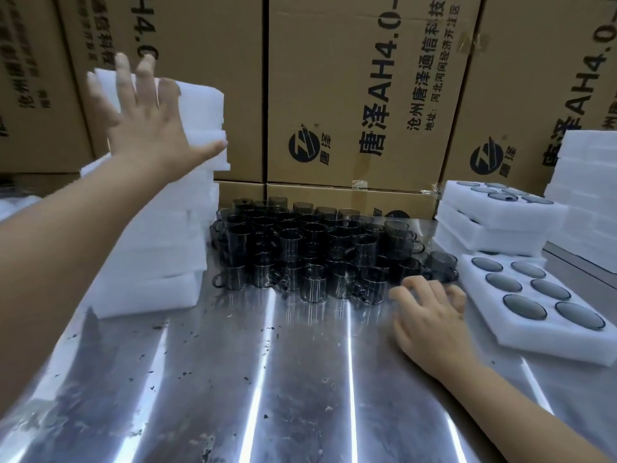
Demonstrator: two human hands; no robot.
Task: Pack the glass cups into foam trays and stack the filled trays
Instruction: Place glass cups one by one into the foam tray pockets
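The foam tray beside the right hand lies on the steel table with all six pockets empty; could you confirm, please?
Not quite: the head view shows the foam tray beside the right hand lying on the steel table with all six pockets holding glass cups, not empty.

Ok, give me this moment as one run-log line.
left hand: open, touching top of foam tray stack | right hand: open, resting on steel table beside filled tray | glass cups: loose cluster mid-table

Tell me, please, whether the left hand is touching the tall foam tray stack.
Touching. The head view shows the left hand spread flat against the top of the foam tray stack, thumb on an edge, no gap visible.
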